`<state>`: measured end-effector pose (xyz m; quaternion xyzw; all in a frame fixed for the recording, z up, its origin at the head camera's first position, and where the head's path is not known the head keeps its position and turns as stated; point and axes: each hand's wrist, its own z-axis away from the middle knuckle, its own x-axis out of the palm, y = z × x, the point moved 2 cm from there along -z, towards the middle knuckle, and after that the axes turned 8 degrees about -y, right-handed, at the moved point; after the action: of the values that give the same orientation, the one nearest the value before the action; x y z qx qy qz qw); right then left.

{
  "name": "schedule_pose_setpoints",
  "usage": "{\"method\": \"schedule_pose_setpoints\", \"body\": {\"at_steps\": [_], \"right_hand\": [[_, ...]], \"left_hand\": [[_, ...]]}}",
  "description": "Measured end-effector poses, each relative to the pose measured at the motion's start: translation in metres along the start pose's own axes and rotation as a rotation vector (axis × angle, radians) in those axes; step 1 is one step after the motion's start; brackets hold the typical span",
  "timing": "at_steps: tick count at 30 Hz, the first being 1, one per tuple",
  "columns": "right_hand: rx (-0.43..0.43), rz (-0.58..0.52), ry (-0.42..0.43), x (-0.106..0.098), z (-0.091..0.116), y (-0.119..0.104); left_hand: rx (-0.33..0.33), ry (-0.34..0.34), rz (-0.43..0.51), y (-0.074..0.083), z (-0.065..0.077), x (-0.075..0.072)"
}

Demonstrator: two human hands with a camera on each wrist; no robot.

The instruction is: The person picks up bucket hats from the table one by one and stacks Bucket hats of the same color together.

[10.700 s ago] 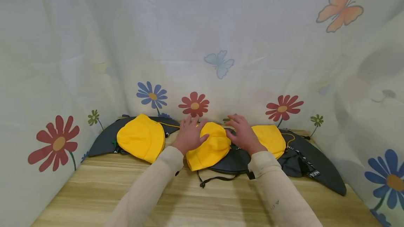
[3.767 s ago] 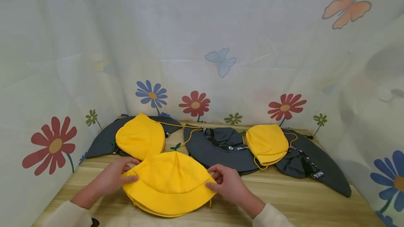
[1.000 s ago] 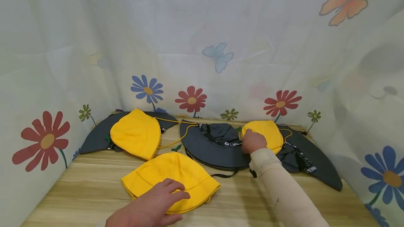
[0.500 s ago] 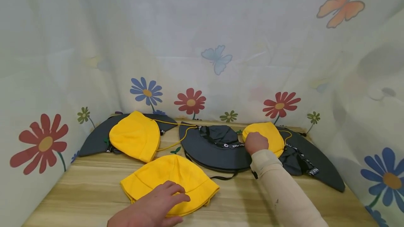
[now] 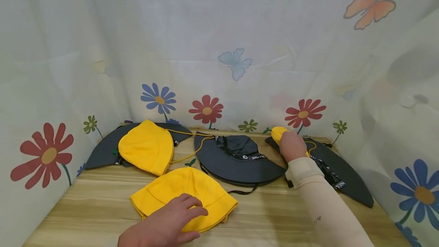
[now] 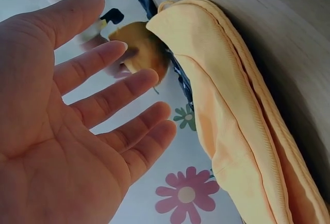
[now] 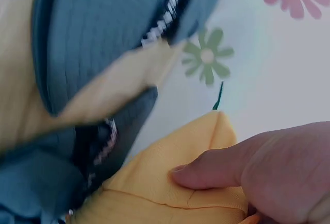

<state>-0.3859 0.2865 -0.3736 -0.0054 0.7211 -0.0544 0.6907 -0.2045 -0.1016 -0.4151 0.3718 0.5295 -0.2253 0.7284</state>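
Landmark: middle dark hat (image 5: pixel 236 167), brim toward the person, white lettering on its band.

Right hand (image 5: pixel 293 146) is right of and a little behind the landmark, gripping the right yellow hat (image 7: pixel 170 149). Thumb lies across the crown; the other fingers are mostly hidden, so can't tell how they sit. That hat is tipped up over the left part of the right dark hat (image 5: pixel 350 178), green sprout (image 5: pixel 267 130) pointing back toward the landmark's side. Can't tell whether its lower edge touches anything.

Left hand (image 5: pixel 168 220) is front-left of the landmark, fingers loosely spread and slightly bent, thumb apart, holding nothing. Nearest thing is the front yellow hat (image 5: pixel 192 190) (head view overlaps them; left wrist view has the palm bare). Front yellow hat sits front-left of the landmark, crown away from the person, brim toward them.

Left yellow hat (image 5: pixel 147 146) is left of the landmark, lying on the left dark hat (image 5: pixel 103 151). Its yellow cord (image 5: pixel 200 148) loops across to the landmark's back-left edge.

Dark strap (image 5: pixel 244 192) pokes out in front of the landmark, on the wood-grain table (image 5: pixel 253 224). White backdrop (image 5: pixel 192 41) with printed flowers and butterflies hangs behind the landmark.
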Motion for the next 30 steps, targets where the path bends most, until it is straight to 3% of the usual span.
{"method": "schedule_pose_setpoints", "body": {"at_steps": [5, 11, 21, 30], "right_hand": [[0.011, -0.022, -0.036, -0.026, 0.008, 0.015], [0.018, -0.149, -0.049, -0.051, 0.016, 0.025], [-0.163, -0.27, -0.036, -0.073, 0.033, 0.032], [-0.293, -0.552, 0.025, -0.085, 0.045, 0.025]], "left_hand": [[-0.005, 0.001, 0.032, 0.0, -0.001, -0.002], [0.01, 0.021, 0.042, -0.003, -0.005, -0.006], [-0.001, 0.035, 0.069, -0.005, -0.014, -0.018], [-0.017, 0.082, 0.1, -0.015, -0.026, -0.038]]}}
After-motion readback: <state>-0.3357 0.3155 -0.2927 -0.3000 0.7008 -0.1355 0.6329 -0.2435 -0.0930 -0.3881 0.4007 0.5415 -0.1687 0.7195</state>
